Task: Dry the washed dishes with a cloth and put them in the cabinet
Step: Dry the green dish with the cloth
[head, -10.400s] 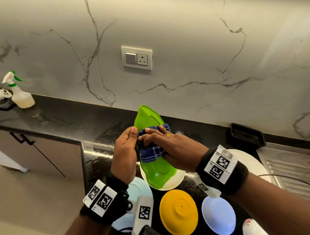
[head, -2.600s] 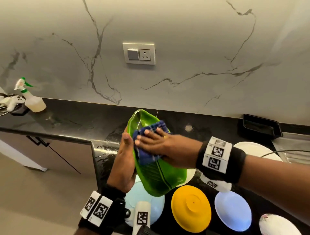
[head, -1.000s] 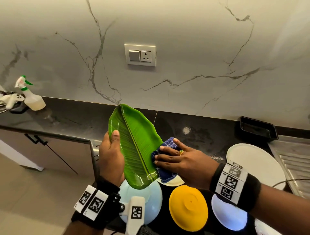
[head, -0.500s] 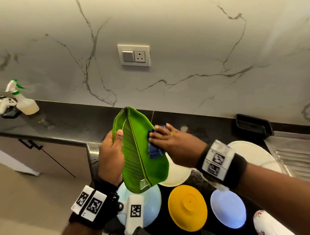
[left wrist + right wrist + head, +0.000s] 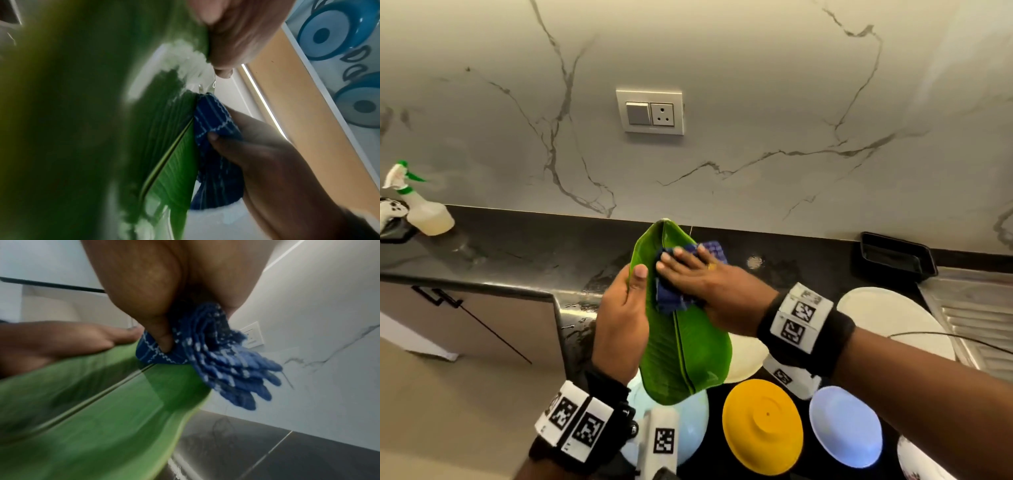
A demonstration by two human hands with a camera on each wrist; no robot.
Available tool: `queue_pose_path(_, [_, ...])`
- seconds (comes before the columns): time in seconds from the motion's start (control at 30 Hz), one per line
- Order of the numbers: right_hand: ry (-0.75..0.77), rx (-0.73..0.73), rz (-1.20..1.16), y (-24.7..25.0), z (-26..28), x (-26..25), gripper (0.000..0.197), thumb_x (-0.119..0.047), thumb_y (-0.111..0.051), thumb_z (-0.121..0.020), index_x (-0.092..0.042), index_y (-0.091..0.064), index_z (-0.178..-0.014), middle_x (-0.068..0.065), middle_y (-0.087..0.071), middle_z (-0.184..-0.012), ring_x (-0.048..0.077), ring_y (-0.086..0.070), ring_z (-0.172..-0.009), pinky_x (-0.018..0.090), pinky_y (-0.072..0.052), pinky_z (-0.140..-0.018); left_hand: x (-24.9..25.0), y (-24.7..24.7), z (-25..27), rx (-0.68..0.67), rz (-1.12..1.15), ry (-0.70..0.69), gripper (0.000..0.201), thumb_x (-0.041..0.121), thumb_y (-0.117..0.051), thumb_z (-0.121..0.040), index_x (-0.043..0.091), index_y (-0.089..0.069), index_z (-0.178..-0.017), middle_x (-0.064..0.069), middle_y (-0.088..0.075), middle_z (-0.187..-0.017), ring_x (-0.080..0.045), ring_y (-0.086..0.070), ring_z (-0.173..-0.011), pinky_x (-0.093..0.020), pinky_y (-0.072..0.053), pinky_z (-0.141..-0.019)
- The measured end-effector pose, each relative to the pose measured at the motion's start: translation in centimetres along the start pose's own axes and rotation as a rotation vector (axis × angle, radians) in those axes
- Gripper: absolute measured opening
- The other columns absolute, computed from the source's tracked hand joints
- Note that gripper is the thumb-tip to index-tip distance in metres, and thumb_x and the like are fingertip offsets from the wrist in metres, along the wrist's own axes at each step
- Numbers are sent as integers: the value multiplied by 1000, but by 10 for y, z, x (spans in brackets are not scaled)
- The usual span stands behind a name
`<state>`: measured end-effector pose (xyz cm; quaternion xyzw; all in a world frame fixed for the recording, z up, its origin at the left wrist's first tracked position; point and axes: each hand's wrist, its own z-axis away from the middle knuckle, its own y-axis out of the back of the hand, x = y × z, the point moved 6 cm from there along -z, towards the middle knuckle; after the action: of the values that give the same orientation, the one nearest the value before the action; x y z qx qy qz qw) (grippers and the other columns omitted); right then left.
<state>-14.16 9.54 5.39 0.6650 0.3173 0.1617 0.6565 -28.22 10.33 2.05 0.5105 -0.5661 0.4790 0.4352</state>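
Observation:
A green leaf-shaped plate is held tilted above the black counter. My left hand grips its left rim, thumb on the inner face. My right hand presses a bunched blue checked cloth against the plate's upper inner face, thumb tucked into the cloth. The left wrist view shows the plate with the cloth on its ribbed face. In the right wrist view the cloth sits between my palm and the plate, its loose end hanging past the rim.
On the counter below lie a pale blue plate, an upturned yellow bowl, a light blue dish, white plates. A black tray and sink drainboard are at right, a spray bottle far left.
My right hand has slid the cloth up the plate's inner face towards its tip over the last second. The left hand keeps its grip on the rim, and the plate has tilted slightly.

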Motion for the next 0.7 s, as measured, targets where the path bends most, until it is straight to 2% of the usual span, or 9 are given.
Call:
queue_pose_path(0.07, [120, -54, 0, -19, 17, -21, 79, 6, -49, -92, -15, -12, -158, 4, -8, -166, 18, 1, -151, 34, 9, -120, 0, 8, -5, 73, -5, -5, 52, 72, -50, -91, 32, -68, -118, -3, -73, -118, -27, -67, -116, -57, -48, -105])
queue_pose_path(0.17, [160, -53, 29, -36, 25, -30, 86, 1, -58, -89, -14, -11, -158, 5, -8, -165, 20, 1, -150, 41, 0, -122, 0, 14, -6, 128, -28, -36, 52, 68, -45, -94, 33, -62, -129, 2, -71, -125, -20, -64, -121, -53, -46, -108])
queue_pose_path(0.23, [94, 22, 8, -27, 8, -23, 83, 7, -53, -87, -12, -14, -158, 8, -10, -165, 24, -5, -152, 46, -10, -124, 2, 8, -2, 89, -17, -42, 39, 54, -44, -102, 29, -66, -122, 3, -73, -121, -18, -66, -118, -50, -47, -108])
queue_pose_path(0.3, [-93, 109, -72, -3, -13, -6, 84, 12, -45, -85, -10, -8, -158, 9, -4, -165, 24, -1, -153, 45, -7, -125, 6, -3, 4, 24, -45, -47, 33, 40, -42, -105, 24, -66, -120, 4, -74, -116, -15, -68, -114, -47, -49, -106])
queue_pose_path(0.4, [-325, 208, -147, 24, -28, 15, 83, 12, -38, -86, -9, -1, -157, 8, 5, -166, 21, 6, -153, 41, -1, -125, 11, -11, 7, -18, -113, -79, 39, 39, -40, -106, 18, -64, -128, 3, -74, -116, -17, -68, -113, -50, -50, -103])
queue_pose_path(0.47, [-280, 191, -162, 24, -30, 9, 83, 12, -38, -87, -10, -1, -158, 8, 4, -166, 20, 6, -153, 40, 0, -125, 11, -10, 5, -11, -76, -60, 45, 50, -43, -104, 20, -63, -130, 0, -73, -121, -20, -66, -118, -54, -48, -105])
queue_pose_path(0.53, [-135, 110, -149, 14, -27, -10, 82, 13, -38, -89, -11, -1, -157, 7, 4, -166, 19, 6, -153, 37, 3, -125, 5, -6, 4, 4, 29, 5, 56, 66, -51, -94, 24, -64, -128, -3, -71, -125, -23, -64, -122, -57, -44, -109])
queue_pose_path(0.6, [-75, 58, -90, 9, -23, -14, 81, 10, -40, -91, -11, 1, -157, 8, 4, -166, 19, 5, -153, 36, 2, -125, 4, -5, 7, -3, 70, 8, 54, 66, -53, -92, 26, -66, -126, -3, -70, -127, -25, -63, -125, -58, -42, -111])
queue_pose_path(0.7, [-266, 114, -123, 21, -26, 13, 80, 7, -39, -90, -8, -1, -158, 11, 1, -166, 21, -2, -154, 38, -4, -125, 7, -9, 11, -48, -23, -38, 46, 56, -48, -98, 25, -65, -127, -3, -72, -121, -27, -66, -118, -61, -46, -104])
